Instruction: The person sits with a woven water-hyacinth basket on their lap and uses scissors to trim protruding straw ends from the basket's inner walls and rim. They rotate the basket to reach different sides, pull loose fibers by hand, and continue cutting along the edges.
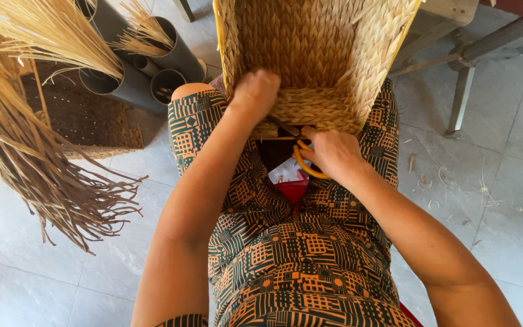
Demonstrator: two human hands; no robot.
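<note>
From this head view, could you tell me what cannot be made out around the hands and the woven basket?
- Scissors: only the orange handles show; the right hand and the woven basket rim hide the blades.
- Left hand: fingers curl into the basket, so what they hold is hidden.
- Basket top: cut off by the upper edge.
- Grey tubes: contents dark, partly behind straw bundles.

grey tubes (129, 82) | dried straw bundle (28, 121) | second woven basket (89, 121) | metal frame legs (462, 91)
</note>
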